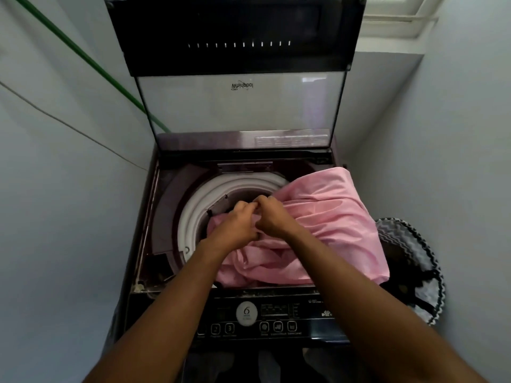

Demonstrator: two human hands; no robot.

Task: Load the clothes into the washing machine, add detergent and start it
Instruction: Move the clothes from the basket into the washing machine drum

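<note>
Both hands met over the middle of the drum opening, knuckles almost touching. The left hand (235, 225) had its fingers curled into the pink satin-like cloth (326, 225), and the right hand (272, 217) likewise pinched a fold of it, so each grip was clamped on the fabric.

The cloth ran with its long axis from the lower left, inside the drum mouth, up to the right, where a broad smooth part rose over the machine's right edge. Most of it lay to the right of and below the grips, bunched in loose folds across the near half of the opening; only a small tuck showed to the left of the left hand. How much had sunk into the drum could not be told.

Around it curved the white plastic ring of the drum (193, 211), bare on the left and far side. It belonged to a dark maroon top-loading washing machine (166, 205), whose glass lid (237, 106) stood raised at the back. Its black control panel (276, 319) with a round silver badge lay nearest the person, between the forearms.

A black-and-white zigzag-patterned laundry basket (414, 261) stood just beside the machine on the right. Pale grey walls closed in on both sides, a green hose (83, 56) slanted down the left wall, and a white-framed window (401, 15) showed at the upper right.
</note>
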